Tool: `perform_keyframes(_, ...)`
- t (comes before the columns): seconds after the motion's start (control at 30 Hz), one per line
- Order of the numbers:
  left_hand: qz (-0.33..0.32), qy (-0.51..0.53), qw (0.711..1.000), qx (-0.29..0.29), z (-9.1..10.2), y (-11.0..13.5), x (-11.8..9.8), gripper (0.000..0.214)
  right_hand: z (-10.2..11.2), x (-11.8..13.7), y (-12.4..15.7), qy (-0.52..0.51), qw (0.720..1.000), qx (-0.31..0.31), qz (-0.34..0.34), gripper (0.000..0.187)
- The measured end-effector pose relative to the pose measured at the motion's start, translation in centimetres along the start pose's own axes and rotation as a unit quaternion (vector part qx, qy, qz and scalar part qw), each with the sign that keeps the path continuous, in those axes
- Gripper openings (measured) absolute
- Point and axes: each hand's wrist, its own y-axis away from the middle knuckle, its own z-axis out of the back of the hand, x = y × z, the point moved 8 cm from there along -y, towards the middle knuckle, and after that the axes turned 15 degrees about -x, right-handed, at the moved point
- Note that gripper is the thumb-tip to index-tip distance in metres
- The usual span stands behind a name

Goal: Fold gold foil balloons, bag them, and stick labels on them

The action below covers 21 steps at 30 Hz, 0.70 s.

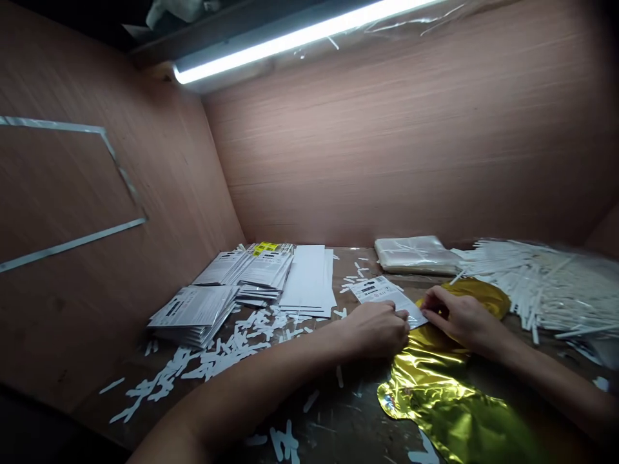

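Note:
A printed white card in a clear sleeve (382,293) lies on the worktop, its near end over a crumpled gold foil balloon (445,399). My left hand (380,328) rests knuckles up on the card's near edge, fingers curled and pressed down on it. My right hand (459,316) pinches the same end of the card from the right, on top of the gold foil. Both forearms reach in from the bottom of the view.
Stacks of printed cards (193,312) and white sheets (309,280) sit at the left. A pile of clear bags (416,254) lies at the back, a heap of white sticks (541,283) at the right. White paper strips (217,354) litter the worktop. Wooden walls enclose the booth.

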Motion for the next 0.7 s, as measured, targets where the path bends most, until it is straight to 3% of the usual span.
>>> perform_keyframes(0.3,0.057,-0.004,0.998,-0.016,0.4,0.2,1.7,0.02,0.9,0.8,0.0,0.016,1.0,-0.004,-0.009,0.008)
perform_keyframes(0.5,0.086,-0.025,0.996,-0.03,1.0,0.0,1.3,0.024,0.5,1.3,0.2,0.021,1.0,0.011,0.016,0.009)
perform_keyframes(0.7,0.02,-0.152,0.988,-0.003,1.2,-0.5,0.3,0.06,1.2,3.0,0.8,-0.024,0.997,0.049,0.061,0.019)
